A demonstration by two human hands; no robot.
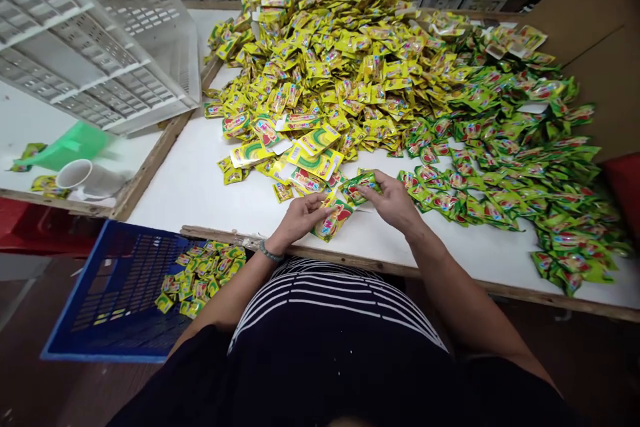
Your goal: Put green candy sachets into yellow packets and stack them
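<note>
My left hand (303, 217) has its fingers pinched on a flat green-and-yellow packet (334, 219) with red fruit printed on it, near the table's front edge. Just to the right, my right hand (393, 199) grips a small shiny green candy packet (356, 188) between thumb and fingers. The two packets are close together; I cannot tell whether they touch. Beyond my hands lie larger yellow flat packets (315, 159), at the foot of a big heap of small yellow packets (345, 60). Many green packets (490, 173) spread over the table's right side.
A blue crate (95, 340) with small yellow-green packets stands below the table at left. A white plastic crate (115, 33) leans over the left table, by a white cup (90, 177) and a green sheet (75, 147). Cardboard (595, 33) borders the right side.
</note>
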